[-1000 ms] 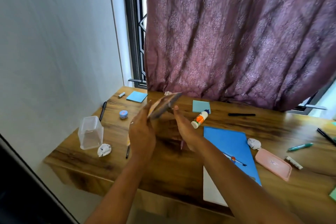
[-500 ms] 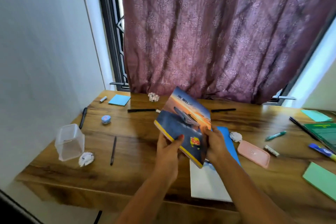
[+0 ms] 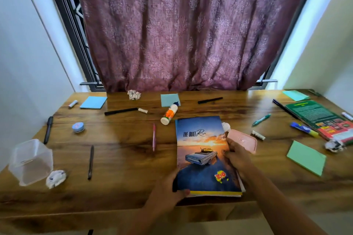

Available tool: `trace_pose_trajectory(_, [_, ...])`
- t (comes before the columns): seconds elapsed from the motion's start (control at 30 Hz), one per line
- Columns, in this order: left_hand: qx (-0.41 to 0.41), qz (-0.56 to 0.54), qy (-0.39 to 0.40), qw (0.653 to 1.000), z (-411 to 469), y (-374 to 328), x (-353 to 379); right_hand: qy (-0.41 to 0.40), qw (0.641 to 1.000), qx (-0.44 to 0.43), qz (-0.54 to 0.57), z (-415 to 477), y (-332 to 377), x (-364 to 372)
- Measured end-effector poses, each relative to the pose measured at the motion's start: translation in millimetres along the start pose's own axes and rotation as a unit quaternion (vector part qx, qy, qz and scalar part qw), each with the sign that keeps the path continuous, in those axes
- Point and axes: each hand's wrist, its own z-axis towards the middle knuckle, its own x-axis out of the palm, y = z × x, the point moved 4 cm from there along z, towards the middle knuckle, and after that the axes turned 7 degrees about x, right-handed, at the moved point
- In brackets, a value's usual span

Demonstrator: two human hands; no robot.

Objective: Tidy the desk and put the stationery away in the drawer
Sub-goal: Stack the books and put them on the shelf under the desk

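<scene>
- Change: 0.5 s ago the notebook (image 3: 202,154) was held tilted in the air between both hands. It now lies flat, cover up, near the front edge of the surface (image 3: 124,160).
- Position: the notebook rests on at least 1 other flat item; white page edges show beneath its lower right corner.
- Left hand (image 3: 168,191): grips the lower left corner, thumb on the cover, fingers curled round the edge.
- Right hand (image 3: 236,160): holds the right edge, fingers (image 3: 229,153) curled onto the cover.
- Task meaning: this looks like stacking, not stowing. No drawer is in view, and most stationery is still loose.
- Surface, left: a clear plastic container (image 3: 30,162) with a crumpled paper ball (image 3: 55,178) just beside it, a blue sticky pad (image 3: 93,102), several dark pens.
- Surface, centre: a glue bottle (image 3: 170,113) lying just beyond the notebook's far left corner, and a pink pen (image 3: 154,137) to the notebook's left.
- Surface, right: a pink case (image 3: 242,140) next to the right hand, a green book (image 3: 321,118), a green pad (image 3: 306,157).
- Room: a mauve curtain (image 3: 181,28) covers the window behind; pale walls close in on both sides.
</scene>
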Motion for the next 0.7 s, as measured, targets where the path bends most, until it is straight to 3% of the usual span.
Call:
trace_pose_trajectory(0.07, [-0.004,0.112,-0.006,0.994,-0.3,5.3,6.5,-0.034,0.997,0.0,-0.064,2.2,1.0,-0.2])
trace_pose_trajectory(0.23, [0.02,0.24,-0.031,0.97,-1.3,3.2,14.6,-0.055,0.991,-0.002,-0.119,0.4,10.4,1.6])
trace_pose_trajectory(0.37, [0.034,0.244,-0.064,0.967,-3.3,4.8,14.4,-0.061,0.963,-0.031,-0.26,3.3,13.3,5.6])
trace_pose_trajectory(0.7, [0.058,0.218,-0.106,0.968,-2.0,11.4,15.2,-0.093,0.949,-0.039,-0.298,7.8,4.9,15.6])
